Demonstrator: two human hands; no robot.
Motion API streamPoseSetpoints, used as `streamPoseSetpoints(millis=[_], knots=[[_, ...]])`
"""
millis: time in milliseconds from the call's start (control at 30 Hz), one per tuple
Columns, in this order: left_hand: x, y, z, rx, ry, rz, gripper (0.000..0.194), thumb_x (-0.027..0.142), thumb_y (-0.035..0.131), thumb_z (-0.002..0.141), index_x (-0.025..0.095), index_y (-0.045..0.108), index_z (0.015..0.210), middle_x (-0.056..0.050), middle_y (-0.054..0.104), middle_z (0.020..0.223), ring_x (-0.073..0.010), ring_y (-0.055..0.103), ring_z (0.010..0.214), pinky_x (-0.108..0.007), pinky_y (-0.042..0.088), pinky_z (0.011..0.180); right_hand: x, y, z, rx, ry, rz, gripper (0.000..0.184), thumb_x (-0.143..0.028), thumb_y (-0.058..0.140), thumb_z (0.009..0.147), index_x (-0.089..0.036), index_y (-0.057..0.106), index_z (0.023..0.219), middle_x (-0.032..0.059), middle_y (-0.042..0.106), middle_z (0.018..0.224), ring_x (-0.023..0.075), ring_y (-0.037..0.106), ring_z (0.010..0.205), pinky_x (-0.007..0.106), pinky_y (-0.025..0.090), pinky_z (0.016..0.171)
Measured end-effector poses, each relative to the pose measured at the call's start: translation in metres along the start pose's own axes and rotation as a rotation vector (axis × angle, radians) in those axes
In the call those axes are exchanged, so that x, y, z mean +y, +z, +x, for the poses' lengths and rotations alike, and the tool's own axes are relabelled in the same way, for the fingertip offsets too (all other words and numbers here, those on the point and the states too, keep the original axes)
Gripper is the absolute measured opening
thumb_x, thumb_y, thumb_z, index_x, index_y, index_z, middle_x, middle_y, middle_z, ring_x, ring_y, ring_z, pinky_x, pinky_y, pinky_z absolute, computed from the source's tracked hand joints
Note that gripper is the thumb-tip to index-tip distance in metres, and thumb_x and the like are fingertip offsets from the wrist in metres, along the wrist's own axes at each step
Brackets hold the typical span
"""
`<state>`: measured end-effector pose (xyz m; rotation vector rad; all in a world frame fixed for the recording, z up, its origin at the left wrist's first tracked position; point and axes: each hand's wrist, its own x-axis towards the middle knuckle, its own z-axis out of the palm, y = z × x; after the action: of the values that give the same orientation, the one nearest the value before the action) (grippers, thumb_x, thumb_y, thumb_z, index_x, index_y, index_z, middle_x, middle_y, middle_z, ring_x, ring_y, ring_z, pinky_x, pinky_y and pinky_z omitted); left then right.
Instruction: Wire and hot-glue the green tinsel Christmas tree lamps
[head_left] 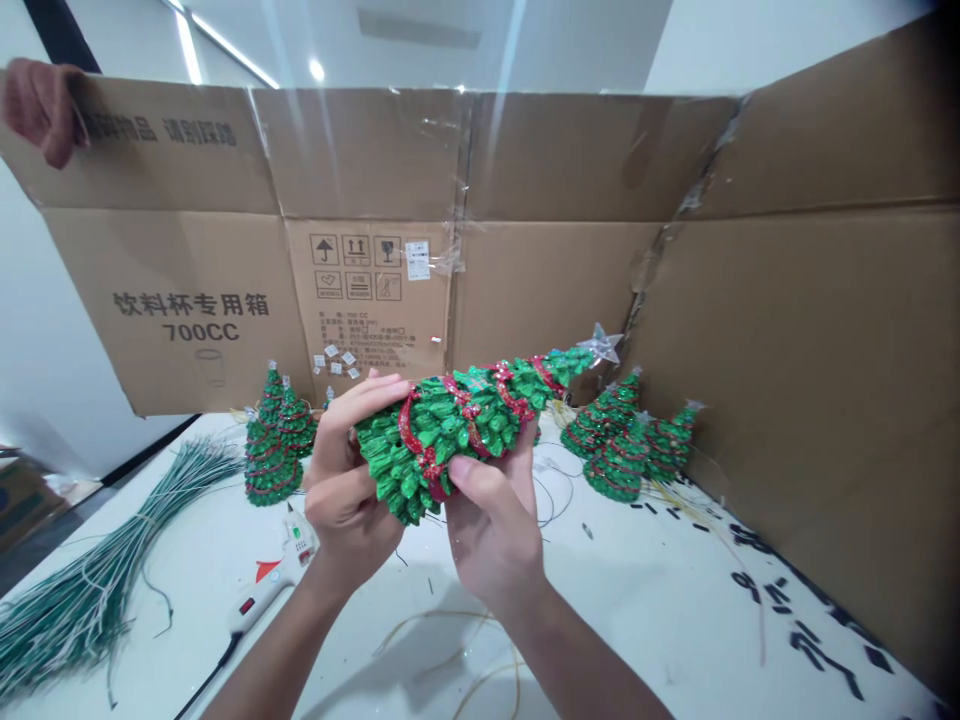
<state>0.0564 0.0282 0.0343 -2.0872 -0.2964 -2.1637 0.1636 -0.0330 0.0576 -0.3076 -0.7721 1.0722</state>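
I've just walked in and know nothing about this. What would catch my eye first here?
First, the glittery green miniature Christmas tree, held tilted at the centre in the person's left hand and right hand, with a silver star at its tip. Behind it stands a large opened-out cardboard box. Smaller trees stand on the white table, and a bundle of green wires lies at lower left.

the left hand [346, 485] and right hand [491, 535] gripped a green tinsel christmas tree [450, 425] wound with red garland [409, 425], its silver star [600, 345] tilted up to the right. a hot glue gun [274, 575] lay on the white tabletop [637, 630] near the left hand.
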Motion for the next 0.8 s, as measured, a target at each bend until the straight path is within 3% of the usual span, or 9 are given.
streamPoseSetpoints(millis=[267,400,633,800], knots=[[0.0007,0.0012,-0.0008,0.023,-0.013,0.006,0.013,0.019,0.078,0.097,0.02,0.075,0.085,-0.004,0.07,0.14,-0.0276,0.07,0.129,-0.055,0.058,0.117,0.0044,-0.004,-0.0011,0.041,-0.011,-0.075,0.084,-0.024,0.084,0.079,-0.04,0.042,0.15,-0.0005,0.071,0.114,0.0224,0.07,0.1,0.048,0.061,0.102],[0.0012,0.0018,-0.001,0.025,-0.021,-0.007,0.012,0.017,0.074,0.099,0.02,0.077,0.088,-0.004,0.07,0.14,-0.0276,0.069,0.13,-0.056,0.057,0.119,0.0067,-0.006,-0.0007,-0.008,-0.039,-0.046,0.072,-0.021,0.083,0.082,-0.039,0.048,0.142,-0.002,0.072,0.114,0.0193,0.07,0.101,0.043,0.062,0.1],[0.0014,0.0014,-0.0004,0.031,-0.018,-0.022,0.01,0.017,0.077,0.097,0.019,0.077,0.087,-0.006,0.07,0.14,-0.0277,0.07,0.129,-0.055,0.056,0.119,0.0074,-0.0056,0.0015,-0.06,-0.061,-0.075,0.078,-0.023,0.082,0.083,-0.041,0.043,0.148,0.0005,0.073,0.119,0.0223,0.073,0.105,0.047,0.062,0.101],[0.0025,0.0015,0.0003,0.018,-0.038,0.0,0.009,0.018,0.078,0.097,0.02,0.077,0.089,-0.005,0.07,0.139,-0.026,0.072,0.126,-0.054,0.059,0.116,0.006,-0.0059,0.001,-0.015,-0.041,-0.096,0.076,-0.023,0.082,0.082,-0.04,0.044,0.146,-0.0011,0.07,0.114,0.0213,0.07,0.099,0.045,0.062,0.098]])
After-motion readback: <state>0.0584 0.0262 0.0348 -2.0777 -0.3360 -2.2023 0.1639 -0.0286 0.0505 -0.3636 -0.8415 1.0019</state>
